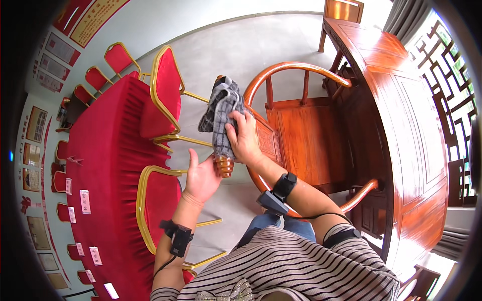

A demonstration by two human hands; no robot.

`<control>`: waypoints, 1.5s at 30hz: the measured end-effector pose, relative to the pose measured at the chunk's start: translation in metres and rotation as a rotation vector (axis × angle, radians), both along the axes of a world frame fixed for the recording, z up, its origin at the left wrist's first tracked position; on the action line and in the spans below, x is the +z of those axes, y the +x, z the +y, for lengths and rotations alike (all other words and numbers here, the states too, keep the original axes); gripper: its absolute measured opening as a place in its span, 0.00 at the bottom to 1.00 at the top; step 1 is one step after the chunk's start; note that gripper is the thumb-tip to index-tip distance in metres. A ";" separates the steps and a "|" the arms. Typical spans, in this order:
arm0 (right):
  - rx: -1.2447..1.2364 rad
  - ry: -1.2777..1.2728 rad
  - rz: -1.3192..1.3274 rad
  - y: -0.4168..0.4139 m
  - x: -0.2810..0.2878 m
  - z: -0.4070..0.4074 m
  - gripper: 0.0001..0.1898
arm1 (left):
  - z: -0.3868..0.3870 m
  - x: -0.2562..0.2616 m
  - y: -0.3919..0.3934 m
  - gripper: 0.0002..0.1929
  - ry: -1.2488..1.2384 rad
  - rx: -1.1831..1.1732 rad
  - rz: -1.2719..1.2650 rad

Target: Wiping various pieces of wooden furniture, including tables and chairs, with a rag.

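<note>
A grey and black checked cloth (226,113) is wrapped around a long object whose ringed, glossy brown end (224,166) sticks out below. A small brown tip also shows at the cloth's far end; the cloth hides the rest. My right hand (244,139) grips the cloth from the right side, thumb and fingers on top. My left hand (203,177) is at the ringed end, palm turned up and thumb apart. Its other fingers pass behind the object, so their grip is hidden. Behind the cloth stands a round-backed wooden armchair (308,139).
At right stands a polished wooden desk (406,131), the armchair's front tucked against it. Red chairs with gold frames (165,86) line a long table under a red cloth (101,150) at left. Name cards (85,201) lie along it. A lattice window (448,94) is beyond the desk.
</note>
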State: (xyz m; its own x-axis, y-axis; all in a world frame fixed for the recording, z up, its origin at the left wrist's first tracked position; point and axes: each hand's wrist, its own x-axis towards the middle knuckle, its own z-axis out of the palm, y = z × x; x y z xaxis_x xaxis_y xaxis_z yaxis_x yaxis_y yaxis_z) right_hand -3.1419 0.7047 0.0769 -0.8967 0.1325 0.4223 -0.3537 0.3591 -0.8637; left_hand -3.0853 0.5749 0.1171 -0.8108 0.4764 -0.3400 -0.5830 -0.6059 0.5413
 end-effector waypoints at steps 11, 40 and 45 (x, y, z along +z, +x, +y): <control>0.310 -0.255 -0.514 0.085 -0.030 0.105 0.09 | -0.019 0.004 -0.019 0.37 -0.367 -0.176 0.111; 0.266 0.414 -0.055 0.073 0.159 0.180 0.16 | 0.098 0.118 -0.043 0.08 -0.811 0.045 1.195; 0.474 0.223 -0.116 0.077 0.147 0.155 0.25 | 0.127 0.132 -0.028 0.10 -0.943 -0.021 1.539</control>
